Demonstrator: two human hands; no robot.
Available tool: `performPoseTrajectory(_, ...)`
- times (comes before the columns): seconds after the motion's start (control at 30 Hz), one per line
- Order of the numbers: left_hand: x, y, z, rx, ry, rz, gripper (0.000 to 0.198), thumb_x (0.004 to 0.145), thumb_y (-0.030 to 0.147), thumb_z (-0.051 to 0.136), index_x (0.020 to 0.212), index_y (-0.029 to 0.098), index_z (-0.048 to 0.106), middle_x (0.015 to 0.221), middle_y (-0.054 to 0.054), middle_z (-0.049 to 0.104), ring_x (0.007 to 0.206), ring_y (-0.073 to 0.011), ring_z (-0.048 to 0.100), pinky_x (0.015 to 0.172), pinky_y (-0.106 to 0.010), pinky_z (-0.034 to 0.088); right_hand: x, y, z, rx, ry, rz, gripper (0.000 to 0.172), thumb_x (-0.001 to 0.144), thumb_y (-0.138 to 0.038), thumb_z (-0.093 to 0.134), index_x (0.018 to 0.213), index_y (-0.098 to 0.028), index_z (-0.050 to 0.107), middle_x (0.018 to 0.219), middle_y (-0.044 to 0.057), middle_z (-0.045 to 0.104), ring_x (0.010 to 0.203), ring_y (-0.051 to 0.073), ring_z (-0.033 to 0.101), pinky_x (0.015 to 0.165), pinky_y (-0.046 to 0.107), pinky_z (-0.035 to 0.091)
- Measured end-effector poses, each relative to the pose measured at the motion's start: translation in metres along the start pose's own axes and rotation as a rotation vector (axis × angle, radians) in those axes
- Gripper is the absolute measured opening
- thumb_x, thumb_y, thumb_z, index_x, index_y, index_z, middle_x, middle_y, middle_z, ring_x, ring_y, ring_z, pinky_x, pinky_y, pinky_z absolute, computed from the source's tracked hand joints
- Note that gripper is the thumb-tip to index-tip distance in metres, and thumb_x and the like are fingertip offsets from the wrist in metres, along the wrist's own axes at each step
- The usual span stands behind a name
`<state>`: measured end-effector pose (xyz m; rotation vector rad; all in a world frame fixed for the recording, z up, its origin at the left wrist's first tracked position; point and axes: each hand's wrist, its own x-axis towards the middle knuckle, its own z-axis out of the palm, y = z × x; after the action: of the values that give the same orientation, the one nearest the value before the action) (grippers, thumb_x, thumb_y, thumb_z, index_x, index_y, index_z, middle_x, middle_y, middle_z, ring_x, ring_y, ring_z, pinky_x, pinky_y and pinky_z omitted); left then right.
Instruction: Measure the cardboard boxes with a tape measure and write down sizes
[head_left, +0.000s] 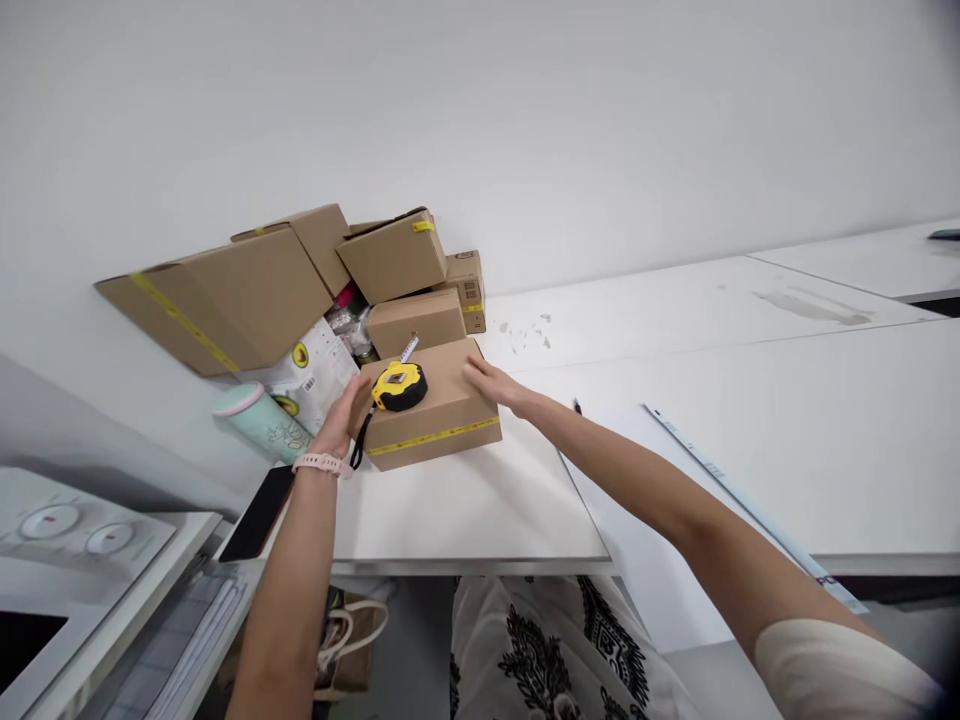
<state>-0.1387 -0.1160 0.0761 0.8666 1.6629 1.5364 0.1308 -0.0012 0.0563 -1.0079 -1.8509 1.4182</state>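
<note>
Six boxes (431, 415), one tape measure (400, 386)

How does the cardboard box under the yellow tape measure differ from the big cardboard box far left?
The brown cardboard box under the yellow tape measure is smaller and lies flat; the big brown box leans tilted. Left hand and right hand touch only the smaller. Both have yellow tape strips.

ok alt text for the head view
A person's left hand and right hand touch opposite ends of a taped cardboard box on a white table, a yellow tape measure on top. More boxes pile behind; a mint tumbler lies left.
</note>
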Motion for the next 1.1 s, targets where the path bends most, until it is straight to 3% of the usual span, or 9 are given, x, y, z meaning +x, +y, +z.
performPoseTrajectory(0.13,-0.029,-0.014,0.009,-0.014,-0.074,0.023,0.065,0.081,0.067,0.063,0.122,0.016,0.069,0.133,-0.012,0.067,0.133,-0.0312,0.054,0.113,-0.041,0.039,-0.040,0.008,0.000,-0.129,0.028,0.055,0.078,0.092,-0.054,0.049,0.159,-0.020,0.026,0.164,0.009,0.029,0.148,0.028,0.034,0.123,0.044,0.025)
performPoseTrajectory(0.27,-0.080,-0.023,0.019,0.090,-0.120,0.130,0.061,0.084,0.062,0.063,0.129,0.020,0.064,0.146,-0.009,0.057,0.141,-0.0293,0.045,0.119,-0.042,0.030,-0.095,0.018,-0.017,-0.216,0.075,0.037,0.079,0.091,-0.062,0.048,0.158,-0.025,0.030,0.163,0.008,0.032,0.146,0.032,0.037,0.121,0.049,0.028)
performPoseTrajectory(0.43,-0.139,-0.016,0.044,0.698,0.029,0.629,0.079,0.078,0.057,0.073,0.145,0.024,0.048,0.164,-0.014,0.026,0.152,-0.0354,0.021,0.121,-0.055,0.018,-0.139,0.028,-0.037,-0.334,0.098,0.017,0.079,0.090,-0.068,0.046,0.157,-0.027,0.033,0.165,0.009,0.027,0.153,0.034,0.021,0.121,0.056,0.024)
performPoseTrajectory(0.53,-0.146,-0.010,0.063,0.883,-0.010,0.822,0.083,0.072,0.053,0.080,0.144,0.024,0.049,0.160,-0.018,0.034,0.146,-0.0417,0.032,0.115,-0.059,0.029,-0.137,0.028,-0.045,-0.437,0.130,-0.109,0.076,0.090,-0.064,0.050,0.153,-0.024,0.039,0.165,0.013,0.023,0.153,0.034,0.018,0.120,0.058,0.023)
performPoseTrajectory(0.63,-0.136,-0.010,0.078,0.933,-0.085,0.768,0.077,0.073,0.048,0.079,0.140,0.023,0.050,0.147,-0.018,0.052,0.134,-0.0398,0.050,0.106,-0.055,0.043,-0.124,0.024,-0.048,-0.460,0.155,-0.257,0.064,0.092,-0.055,0.052,0.147,-0.025,0.047,0.162,0.013,0.031,0.152,0.033,0.023,0.119,0.058,0.024)
performPoseTrajectory(0.77,-0.125,-0.007,0.081,0.813,-0.115,0.747,0.066,0.071,0.038,0.079,0.130,0.021,0.058,0.140,-0.016,0.058,0.130,-0.0357,0.054,0.107,-0.051,0.045,-0.108,0.016,-0.045,-0.444,0.121,-0.305,0.057,0.091,-0.049,0.055,0.142,-0.023,0.053,0.156,0.013,0.042,0.148,0.034,0.031,0.119,0.056,0.026)
performPoseTrajectory(0.9,-0.125,0.006,0.059,0.423,-0.244,0.499,0.058,0.067,0.039,0.083,0.120,0.021,0.065,0.129,-0.011,0.067,0.121,-0.0350,0.061,0.110,-0.052,0.042,-0.101,0.004,-0.045,-0.414,0.104,-0.329,0.060,0.091,-0.048,0.057,0.146,-0.027,0.049,0.153,0.010,0.046,0.143,0.034,0.037,0.119,0.057,0.027)
performPoseTrajectory(1.0,-0.124,0.016,0.037,-0.004,-0.402,0.283,0.054,0.069,0.050,0.080,0.113,0.021,0.069,0.123,-0.009,0.071,0.118,-0.0368,0.063,0.105,-0.054,0.048,-0.099,-0.008,-0.049,-0.325,0.112,-0.435,0.069,0.088,-0.051,0.062,0.151,-0.032,0.041,0.159,0.006,0.038,0.147,0.031,0.032,0.120,0.054,0.027)
performPoseTrajectory(1.1,-0.119,0.022,0.023,-0.261,-0.389,0.164,0.054,0.071,0.060,0.074,0.109,0.021,0.072,0.121,-0.009,0.072,0.117,-0.0412,0.063,0.093,-0.059,0.056,-0.099,-0.018,-0.051,-0.133,-0.005,-0.496,0.065,0.084,-0.051,0.068,0.145,-0.032,0.051,0.151,0.005,0.049,0.133,0.027,0.050,0.113,0.048,0.039)
